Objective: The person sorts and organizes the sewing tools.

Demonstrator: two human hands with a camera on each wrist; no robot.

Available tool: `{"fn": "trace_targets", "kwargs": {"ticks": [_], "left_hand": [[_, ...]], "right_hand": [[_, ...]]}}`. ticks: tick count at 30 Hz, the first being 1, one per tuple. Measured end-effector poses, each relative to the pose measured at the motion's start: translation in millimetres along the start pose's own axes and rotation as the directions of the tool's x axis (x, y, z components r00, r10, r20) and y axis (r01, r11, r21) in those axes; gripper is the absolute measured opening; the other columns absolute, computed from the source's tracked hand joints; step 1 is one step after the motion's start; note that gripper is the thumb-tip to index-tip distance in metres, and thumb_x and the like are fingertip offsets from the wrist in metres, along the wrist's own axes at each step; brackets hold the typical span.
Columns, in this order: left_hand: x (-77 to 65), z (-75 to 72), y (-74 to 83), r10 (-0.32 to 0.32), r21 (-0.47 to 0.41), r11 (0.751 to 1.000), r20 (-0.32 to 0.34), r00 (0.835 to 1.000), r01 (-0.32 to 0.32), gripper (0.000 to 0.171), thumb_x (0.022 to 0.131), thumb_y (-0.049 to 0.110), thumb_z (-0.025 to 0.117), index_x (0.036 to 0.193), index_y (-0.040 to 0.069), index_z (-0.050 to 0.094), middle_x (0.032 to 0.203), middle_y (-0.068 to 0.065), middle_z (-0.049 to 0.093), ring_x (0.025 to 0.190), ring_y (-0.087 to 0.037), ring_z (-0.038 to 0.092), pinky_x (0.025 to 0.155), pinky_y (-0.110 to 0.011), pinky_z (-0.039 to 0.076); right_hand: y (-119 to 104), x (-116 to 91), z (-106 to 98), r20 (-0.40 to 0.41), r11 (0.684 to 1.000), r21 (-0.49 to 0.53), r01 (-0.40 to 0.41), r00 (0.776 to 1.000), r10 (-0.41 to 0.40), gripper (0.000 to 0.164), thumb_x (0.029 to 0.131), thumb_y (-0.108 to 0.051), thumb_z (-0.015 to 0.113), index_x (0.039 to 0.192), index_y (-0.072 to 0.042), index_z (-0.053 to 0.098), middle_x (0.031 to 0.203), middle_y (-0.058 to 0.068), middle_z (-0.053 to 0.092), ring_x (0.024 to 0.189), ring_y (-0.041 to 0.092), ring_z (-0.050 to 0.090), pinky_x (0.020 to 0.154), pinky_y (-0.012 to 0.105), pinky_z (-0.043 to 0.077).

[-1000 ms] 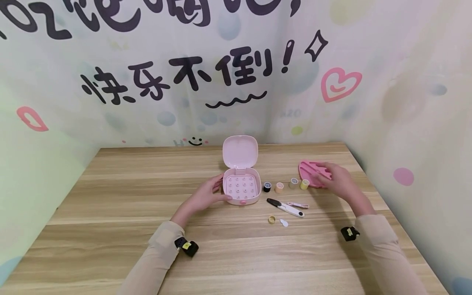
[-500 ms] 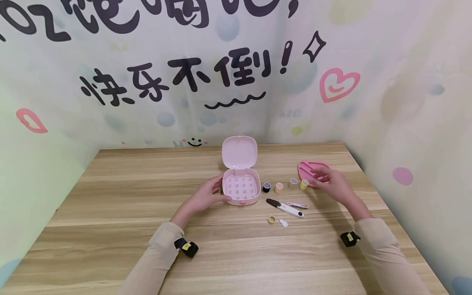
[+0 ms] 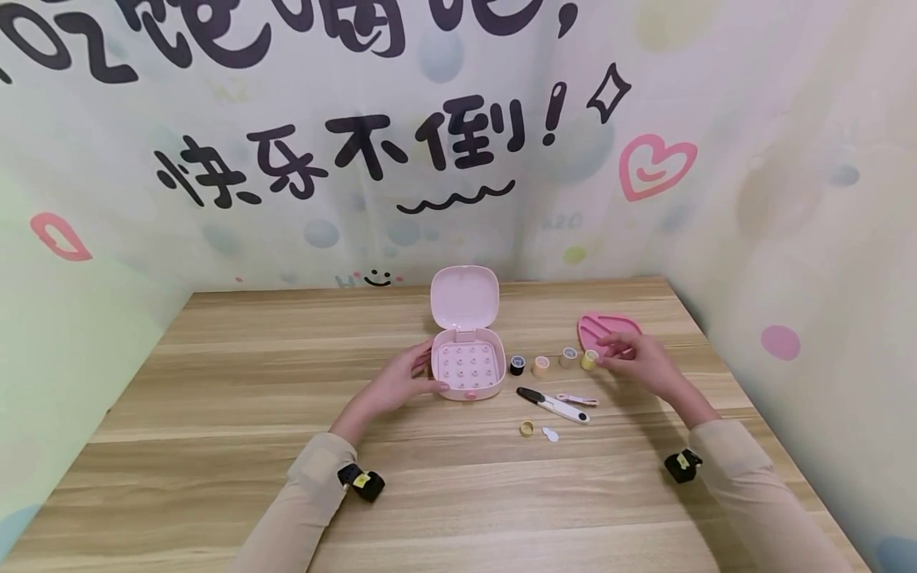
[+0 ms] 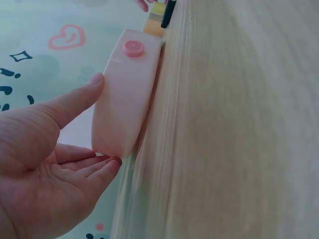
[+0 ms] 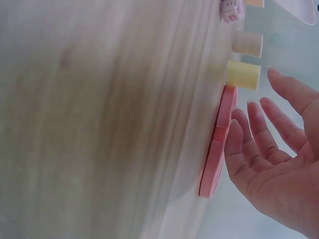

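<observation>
A pale pink sewing box [image 3: 469, 394] stands with its lid up, its inside showing rows of small pegs. At its left side, my left hand [image 3: 399, 374] rests nearly straight fingers on the wall and the thumb by the front edge. My right hand [image 3: 641, 364] hovers over the pink slotted tray [image 3: 589, 328], partly covering it. Its thumb and fingertips are close to the yellow thread spool [image 5: 242, 75] and spread apart in the right wrist view, with a gap before the spool. Grey-beige [image 3: 569, 356], peach [image 3: 541, 366] and black [image 3: 517, 365] spools stand toward the box.
Before the spools lie black-and-white thread snips [image 3: 555, 404] and a small rolled measuring tape [image 3: 577, 399]. Nearer to me are a gold thimble-like ring [image 3: 526, 429] and a white needle threader [image 3: 550, 434]. A printed cloth [image 3: 322, 239] hangs behind the table.
My right hand has come back off the pink tray, moving left and toward me to the yellow spool. The left hand stays at the box.
</observation>
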State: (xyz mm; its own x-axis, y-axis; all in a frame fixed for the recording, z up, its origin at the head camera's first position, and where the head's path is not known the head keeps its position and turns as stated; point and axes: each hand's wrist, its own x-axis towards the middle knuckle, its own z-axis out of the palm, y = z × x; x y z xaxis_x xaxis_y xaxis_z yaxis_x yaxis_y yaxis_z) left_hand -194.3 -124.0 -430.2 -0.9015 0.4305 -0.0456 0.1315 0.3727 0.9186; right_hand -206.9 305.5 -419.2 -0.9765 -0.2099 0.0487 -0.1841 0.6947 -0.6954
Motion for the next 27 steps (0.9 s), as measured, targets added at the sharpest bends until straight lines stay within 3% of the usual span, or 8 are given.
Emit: {"fn": "trace_targets", "kwargs": {"ticks": [9,27], "left_hand": [[-1.3,-0.7,-1.1,0.005,0.009,1.0,-0.002,1.0,-0.005,0.082,0.094,0.004,0.078,0.161,-0.008,0.031,0.166,-0.029,0.034,0.153,-0.043,0.038,0.127,-0.049,0.036],[1.3,0.5,-3.3,0.014,-0.011,1.0,0.001,1.0,-0.014,0.082,0.094,0.002,0.078,0.161,-0.007,0.033,0.167,-0.028,0.034,0.153,-0.042,0.038,0.127,-0.05,0.036]], "right_hand": [[2.2,5.0,3.9,0.024,1.0,0.01,0.015,1.0,-0.015,0.034,0.094,-0.011,0.08,0.12,0.009,0.071,0.097,0.017,0.074,0.086,0.018,0.065,0.068,0.02,0.055],[6.7,4.9,8.7,-0.012,1.0,0.001,0.016,1.0,-0.016,0.028,0.094,-0.01,0.08,0.116,0.007,0.074,0.092,0.012,0.072,0.082,0.011,0.06,0.068,0.017,0.052]]}}
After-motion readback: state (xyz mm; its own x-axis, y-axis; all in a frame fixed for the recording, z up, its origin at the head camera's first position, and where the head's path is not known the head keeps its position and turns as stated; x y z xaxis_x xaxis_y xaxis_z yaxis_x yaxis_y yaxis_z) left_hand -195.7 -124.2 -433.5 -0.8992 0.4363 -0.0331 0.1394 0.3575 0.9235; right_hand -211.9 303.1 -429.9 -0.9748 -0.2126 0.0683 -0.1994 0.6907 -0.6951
